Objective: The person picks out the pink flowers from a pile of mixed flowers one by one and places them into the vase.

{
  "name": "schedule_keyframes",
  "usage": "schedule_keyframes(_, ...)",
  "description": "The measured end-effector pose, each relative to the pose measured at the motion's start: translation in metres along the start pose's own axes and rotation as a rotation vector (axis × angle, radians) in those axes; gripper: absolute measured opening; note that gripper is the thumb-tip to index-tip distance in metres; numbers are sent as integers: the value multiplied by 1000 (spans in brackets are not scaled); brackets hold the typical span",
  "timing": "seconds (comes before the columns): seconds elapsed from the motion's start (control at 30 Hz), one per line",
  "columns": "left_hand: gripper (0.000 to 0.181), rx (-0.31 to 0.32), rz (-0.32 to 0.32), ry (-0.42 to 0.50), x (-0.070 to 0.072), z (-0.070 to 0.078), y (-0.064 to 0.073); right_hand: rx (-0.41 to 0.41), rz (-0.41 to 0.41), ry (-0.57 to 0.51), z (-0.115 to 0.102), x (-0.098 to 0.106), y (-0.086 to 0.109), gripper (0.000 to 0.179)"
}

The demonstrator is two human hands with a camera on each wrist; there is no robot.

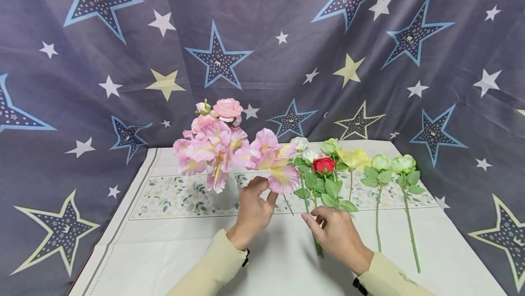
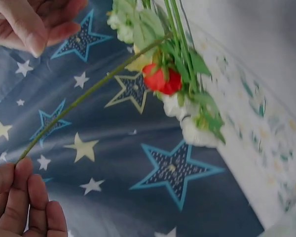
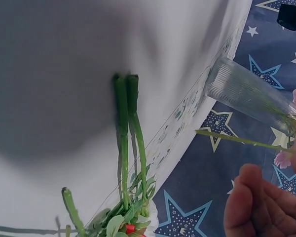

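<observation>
My left hand [image 1: 255,209] pinches the thin green stem [image 2: 84,96] of a pink flower with yellow-streaked petals [image 1: 276,163], just below its bloom. The stem slants down, and its lower end is free in the right wrist view. Left of that hand stands a clear ribbed glass vase [image 3: 251,94] holding pink ruffled flowers [image 1: 213,145] and pink roses [image 1: 227,110]. My right hand [image 1: 338,234] hovers over the table near the lower stems of a red rose [image 1: 324,165], its fingers loosely bent and holding nothing.
Two pale green flowers on long stems [image 1: 404,164] lie at the right. A yellow flower [image 1: 354,158] and white flowers [image 1: 310,154] lie around the red rose. A floral runner [image 1: 164,195] crosses the white tablecloth [image 1: 164,250], with a star-patterned curtain [image 1: 254,4] behind.
</observation>
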State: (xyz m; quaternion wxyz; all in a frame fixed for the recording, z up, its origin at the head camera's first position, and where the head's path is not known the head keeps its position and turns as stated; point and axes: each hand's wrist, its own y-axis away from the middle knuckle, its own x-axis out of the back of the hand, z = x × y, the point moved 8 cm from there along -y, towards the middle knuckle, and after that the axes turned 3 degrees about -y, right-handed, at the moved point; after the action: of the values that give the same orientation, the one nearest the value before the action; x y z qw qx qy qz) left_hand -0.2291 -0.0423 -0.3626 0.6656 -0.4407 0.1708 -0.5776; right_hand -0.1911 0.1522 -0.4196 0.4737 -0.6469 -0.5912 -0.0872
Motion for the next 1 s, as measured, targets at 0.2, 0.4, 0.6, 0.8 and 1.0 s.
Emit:
schedule_keyframes(0.2,16,-97,42,-54,17,8,-8,9,17,10,2,4,-2,11)
schedule_keyframes(0.4,16,-209,117,-125,34,17,-13,18,40,18,4,8,-4,13)
schedule_keyframes(0.6,14,-244,170,-221,54,22,-17,0,35,24,7,8,-4,14)
schedule_keyframes(0.8,13,-256,214,-279,70,23,-22,-5,36,26,10,9,-5,13)
schedule_keyframes(1.0,13,-225,269,-318,86,23,-29,-3,34,22,10,9,-5,13)
